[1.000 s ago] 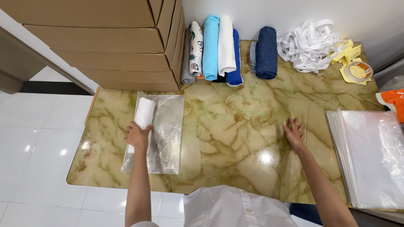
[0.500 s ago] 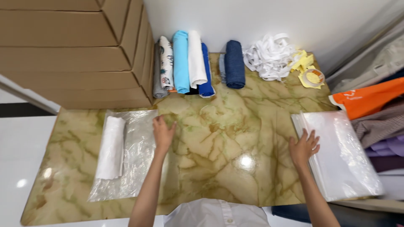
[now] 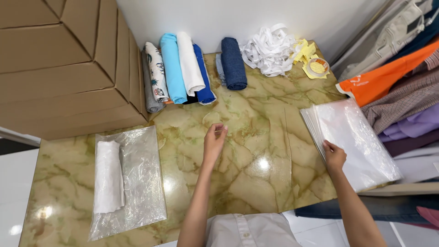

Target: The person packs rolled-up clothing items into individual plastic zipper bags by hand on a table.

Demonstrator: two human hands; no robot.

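The stacked cardboard boxes [image 3: 59, 64] fill your left side; their seams run together, so an exact count is not possible. The one marble-patterned counter [image 3: 256, 137] carries everything else, with a pile of clothes [image 3: 402, 87] off its right end. On the counter's right edge sits one stack of clear plastic bags [image 3: 361, 142], too thin to count singly. At the left lies one filled bag [image 3: 141, 183] with a single white rolled cloth [image 3: 109, 176] inside. Along the back wall are at least six rolled cloths [image 3: 173, 66]: five packed side by side and a navy one [image 3: 233, 61] just apart. Beside that are one heap of white strips [image 3: 270, 48] and one yellow tape roll [image 3: 318, 67]. Your right hand [image 3: 334, 155] rests on the near corner of the bag stack, but whether it pinches a sheet cannot be told. Your left hand [image 3: 215, 139] hangs empty over the middle of the counter, fingers loosely curled. You seem to be at the step of fetching a fresh bag. Next you'd need to peel off only the top sheet.
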